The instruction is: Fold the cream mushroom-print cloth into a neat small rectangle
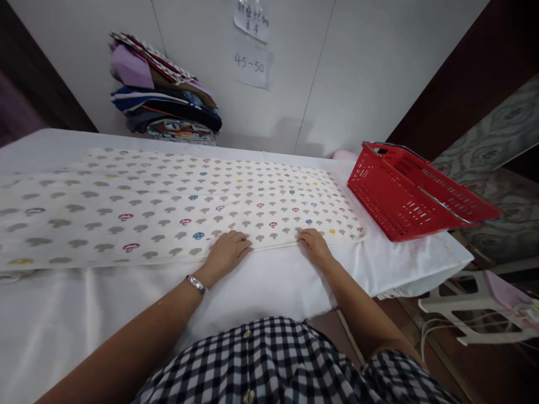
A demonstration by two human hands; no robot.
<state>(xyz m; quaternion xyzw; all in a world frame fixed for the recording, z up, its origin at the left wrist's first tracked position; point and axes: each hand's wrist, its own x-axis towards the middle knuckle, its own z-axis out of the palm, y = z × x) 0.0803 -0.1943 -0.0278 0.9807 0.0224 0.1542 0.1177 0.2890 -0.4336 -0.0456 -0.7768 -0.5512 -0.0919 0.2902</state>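
Note:
A cream cloth point(227, 193) printed with grey mushrooms and a few red, blue and yellow ones lies folded in a long strip across the table. At its near edge, my left hand point(227, 252) rests with fingers bent together over the cloth and the thumb close to the rim. Further right along the same edge, my right hand point(315, 245) has its fingertips drawn together on the fabric. Both hands look closed on the edge, though the undersides of the fingers are hidden. A silver watch or bracelet point(196, 284) is on my left wrist.
A red plastic basket point(396, 196) stands at the table's right end. Folded fabrics point(166, 92) are piled high against the back wall. Handwritten paper sheets point(252, 64) hang there. A white satin cover point(269, 286) drapes the table. A white plastic stool point(467, 308) stands lower right.

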